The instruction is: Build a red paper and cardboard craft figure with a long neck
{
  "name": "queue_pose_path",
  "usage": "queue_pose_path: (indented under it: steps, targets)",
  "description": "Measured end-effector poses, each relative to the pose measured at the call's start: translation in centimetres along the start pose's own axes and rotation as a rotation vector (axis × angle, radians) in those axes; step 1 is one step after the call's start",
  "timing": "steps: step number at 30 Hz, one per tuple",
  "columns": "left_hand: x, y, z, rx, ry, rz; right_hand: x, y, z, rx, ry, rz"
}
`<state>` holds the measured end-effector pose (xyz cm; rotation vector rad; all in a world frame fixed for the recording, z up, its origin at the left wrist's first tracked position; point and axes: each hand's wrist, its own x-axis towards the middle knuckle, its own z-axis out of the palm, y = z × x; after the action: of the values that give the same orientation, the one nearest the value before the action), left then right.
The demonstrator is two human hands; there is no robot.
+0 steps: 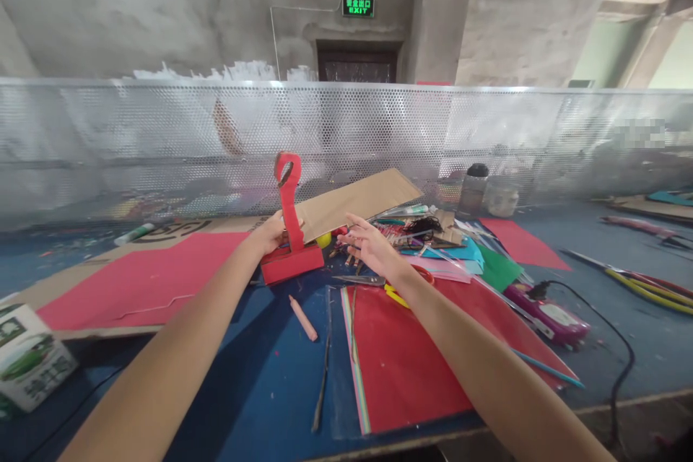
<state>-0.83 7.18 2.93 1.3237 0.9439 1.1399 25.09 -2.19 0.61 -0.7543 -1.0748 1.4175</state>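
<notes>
My left hand (268, 234) is closed around a red cardboard stand (291, 213), which has a box-like base and an upright strip with a ring at its top. Behind the upright a long brown cardboard strip (360, 202) slants up to the right; its near end meets the left hand, though the exact grip is hidden. My right hand (373, 249) is just below the strip's lower edge, fingers spread and holding nothing I can see. Scissors with yellow and red handles (398, 296) lie under the right wrist. A pink marker-like stick (302, 317) rests in front of the stand.
Red sheets (416, 368) in a clear sleeve lie at front centre. Pink-red paper (157, 274) covers cardboard at left, near a white carton (35, 361). Right of centre are a purple device (546, 314) with a black cord, pliers-like tools (639, 278) and a bottle (474, 189). A perforated metal screen (216, 130) stands behind.
</notes>
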Motion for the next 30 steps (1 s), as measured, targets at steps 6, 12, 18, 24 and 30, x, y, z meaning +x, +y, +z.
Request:
queue_pose_path:
  steps: [6, 12, 18, 24, 30]
  targets:
    - [-0.9, 0.6, 1.3, 0.038, -0.014, 0.026, 1.1, 1.1, 0.7, 0.09, 0.196, -0.104]
    - [-1.8, 2.4, 1.6, 0.123, -0.14, -0.08, 1.6, 0.5, -1.0, -0.138, 0.355, -0.328]
    - [-3.5, 5.5, 0.4, 0.436, -0.31, -0.07, 1.7, 0.1, -2.0, -0.259, 0.354, -0.375]
    - [-5.5, 8.9, 1.4, 0.692, -0.408, -0.131, 2.0, 0.2, -2.2, -0.215, 0.36, -0.37]
    - [-8.0, 12.1, 4.5, 0.988, -0.53, -0.031, 1.8, 0.0, -2.7, -0.214, 0.385, -0.349]
